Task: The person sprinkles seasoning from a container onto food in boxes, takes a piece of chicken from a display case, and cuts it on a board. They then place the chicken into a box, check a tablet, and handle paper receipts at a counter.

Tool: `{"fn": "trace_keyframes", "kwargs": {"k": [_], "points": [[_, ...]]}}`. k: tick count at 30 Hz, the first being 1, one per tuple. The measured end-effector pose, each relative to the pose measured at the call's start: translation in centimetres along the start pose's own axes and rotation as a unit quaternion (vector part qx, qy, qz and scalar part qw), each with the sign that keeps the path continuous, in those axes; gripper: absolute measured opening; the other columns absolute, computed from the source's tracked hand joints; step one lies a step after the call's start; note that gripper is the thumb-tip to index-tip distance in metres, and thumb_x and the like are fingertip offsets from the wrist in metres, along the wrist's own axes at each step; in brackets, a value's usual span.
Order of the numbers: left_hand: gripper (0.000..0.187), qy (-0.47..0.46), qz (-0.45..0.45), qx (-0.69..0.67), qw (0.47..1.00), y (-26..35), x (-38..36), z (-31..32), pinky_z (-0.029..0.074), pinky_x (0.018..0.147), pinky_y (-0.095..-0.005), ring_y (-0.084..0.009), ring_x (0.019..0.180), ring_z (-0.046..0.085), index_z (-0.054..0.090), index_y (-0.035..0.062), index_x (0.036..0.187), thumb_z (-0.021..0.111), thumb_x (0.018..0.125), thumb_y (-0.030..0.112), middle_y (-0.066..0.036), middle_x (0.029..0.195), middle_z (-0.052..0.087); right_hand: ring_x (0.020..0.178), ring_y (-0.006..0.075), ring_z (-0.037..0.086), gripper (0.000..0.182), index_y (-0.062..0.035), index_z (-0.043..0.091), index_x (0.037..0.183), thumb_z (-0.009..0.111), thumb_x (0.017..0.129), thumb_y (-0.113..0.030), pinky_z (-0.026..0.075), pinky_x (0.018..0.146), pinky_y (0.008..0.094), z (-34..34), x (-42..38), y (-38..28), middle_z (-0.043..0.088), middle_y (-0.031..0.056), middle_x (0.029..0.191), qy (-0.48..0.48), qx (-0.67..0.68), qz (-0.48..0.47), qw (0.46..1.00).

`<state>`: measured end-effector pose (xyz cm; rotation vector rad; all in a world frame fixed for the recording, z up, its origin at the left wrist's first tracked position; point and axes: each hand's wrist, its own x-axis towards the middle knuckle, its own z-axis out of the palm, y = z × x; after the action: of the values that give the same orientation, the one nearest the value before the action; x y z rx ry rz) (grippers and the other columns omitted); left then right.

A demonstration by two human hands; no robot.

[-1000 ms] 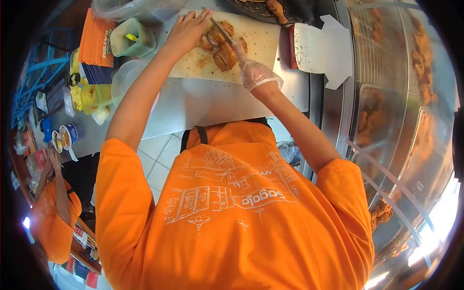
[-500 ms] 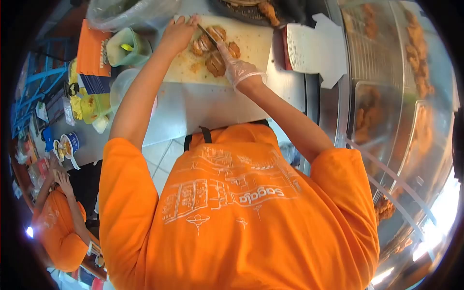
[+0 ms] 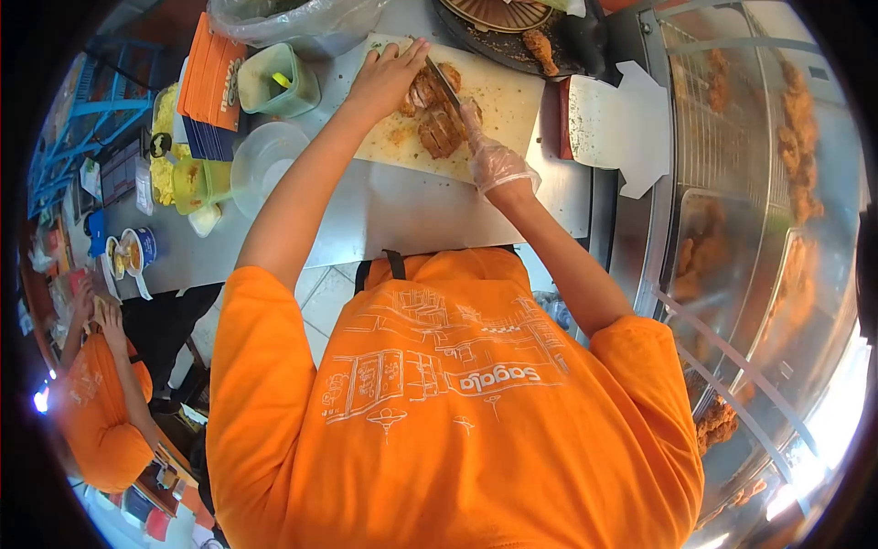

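Observation:
My right hand (image 3: 497, 163), in a clear plastic glove, grips a knife (image 3: 444, 85) with its index finger stretched along the top. The blade slants across browned, cut meat (image 3: 440, 133) on a pale cutting board (image 3: 510, 101). My bare left hand (image 3: 382, 84) is beside the knife's tip at the board's upper left, fingers apart; whether a finger touches the blade is unclear.
Left of the board are a green container (image 3: 279, 82), a clear round tub (image 3: 265, 169) and orange boxes (image 3: 212, 78). An open carton (image 3: 599, 123) is at the right, beside trays of fried food (image 3: 700, 238). A co-worker (image 3: 105, 412) is at far left.
The whole view has shifted, so the board and meat appear further right. My right hand and the knife have moved slightly right and toward me over the meat.

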<state>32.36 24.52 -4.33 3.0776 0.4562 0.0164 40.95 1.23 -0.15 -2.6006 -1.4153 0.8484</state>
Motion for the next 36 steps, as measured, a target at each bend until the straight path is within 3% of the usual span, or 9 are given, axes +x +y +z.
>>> {"fn": "trace_keyframes", "kwargs": {"k": [10,20,24,25,26,28,30,32,36], "points": [[0.088,-0.096,0.007,0.031,0.995,-0.3,1.7,0.1,0.043,0.097,-0.0388,-0.0242,0.116,0.052,0.028,0.0097,0.154,0.064,0.076,-0.009,0.001,0.158,0.035,0.080,0.0351,0.071,0.088,-0.0204,-0.002,0.159,0.050,0.089,-0.007,0.056,0.072,0.0459,0.3,2.5,0.9,0.070,0.0246,0.100,-0.108,-0.061,0.006,0.992],[0.079,-0.164,-0.027,0.081,0.983,0.2,4.9,-1.7,0.046,0.092,-0.0435,-0.0275,0.116,0.055,0.038,0.0100,0.149,0.065,0.076,-0.006,-0.006,0.152,0.044,0.083,0.0399,0.069,0.082,-0.0282,0.010,0.158,0.051,0.090,-0.005,0.054,0.074,0.0484,1.8,2.4,3.2,0.067,0.0289,0.098,0.034,0.033,-0.041,0.998],[0.038,0.270,0.052,-0.126,0.953,2.9,-0.4,-5.3,0.049,0.080,-0.0399,-0.0281,0.103,0.058,0.056,0.0072,0.129,0.053,0.092,0.012,-0.012,0.117,0.064,0.082,0.0387,0.068,0.067,-0.0236,0.028,0.155,0.049,0.094,-0.009,0.051,0.065,0.0451,1.1,-2.3,5.4,0.069,0.0226,0.102,0.193,0.083,-0.125,0.970],[0.040,0.207,-0.050,-0.398,0.892,4.5,-2.0,-6.1,0.049,0.071,-0.0379,-0.0285,0.087,0.059,0.057,0.0066,0.130,0.058,0.091,0.015,-0.012,0.096,0.061,0.073,0.0370,0.065,0.062,-0.0209,0.032,0.154,0.047,0.095,-0.010,0.049,0.059,0.0413,2.0,-3.3,6.8,0.069,0.0204,0.103,0.319,0.088,-0.223,0.917],[0.050,0.144,-0.140,-0.381,0.902,6.1,-4.2,-5.7,0.049,0.070,-0.0371,-0.0273,0.075,0.056,0.054,0.0087,0.137,0.065,0.089,0.019,-0.011,0.086,0.057,0.066,0.0345,0.059,0.057,-0.0188,0.035,0.153,0.045,0.097,-0.014,0.047,0.056,0.0390,4.7,-4.2,10.6,0.068,0.0186,0.108,0.149,0.088,-0.080,0.982],[0.047,0.296,-0.105,-0.381,0.869,10.1,-10.0,-8.2,0.045,0.060,-0.0421,-0.0307,0.059,0.055,0.058,0.0207,0.137,0.063,0.091,0.020,-0.012,0.066,0.058,0.079,0.0353,0.063,0.056,-0.0199,0.034,0.153,0.045,0.098,-0.022,0.050,0.069,0.0422,2.9,-6.0,8.2,0.067,0.0180,0.113,0.141,0.090,-0.110,0.980],[0.044,0.259,-0.165,-0.365,0.879,12.2,-15.8,-6.5,0.047,0.058,-0.0436,-0.0310,0.060,0.059,0.062,0.0221,0.133,0.066,0.089,0.021,-0.011,0.069,0.061,0.103,0.0387,0.065,0.057,-0.0241,0.036,0.152,0.046,0.097,-0.033,0.051,0.090,0.0492,5.9,-5.5,11.5,0.061,0.0218,0.124,0.142,0.072,-0.067,0.985],[0.036,0.241,-0.231,-0.325,0.885,13.7,-20.5,-5.2,0.050,0.060,-0.0431,-0.0299,0.064,0.061,0.067,0.0189,0.122,0.066,0.087,0.014,-0.010,0.071,0.062,0.100,0.0370,0.065,0.053,-0.0270,0.044,0.147,0.051,0.095,-0.030,0.053,0.085,0.0472,2.9,-5.8,7.3,0.060,0.0227,0.118,0.051,-0.142,0.095,0.984],[0.036,0.260,-0.322,-0.399,0.818,14.1,-29.2,-8.9,0.053,0.073,-0.0402,-0.0281,0.080,0.064,0.067,0.0145,0.119,0.064,0.084,0.003,-0.008,0.088,0.063,0.080,0.0352,0.067,0.024,-0.0166,0.072,0.108,0.057,0.093,-0.029,0.055,0.072,0.0446,-0.2,-2.8,2.6,0.066,0.0160,0.096,0.168,-0.234,0.012,0.957]]}}
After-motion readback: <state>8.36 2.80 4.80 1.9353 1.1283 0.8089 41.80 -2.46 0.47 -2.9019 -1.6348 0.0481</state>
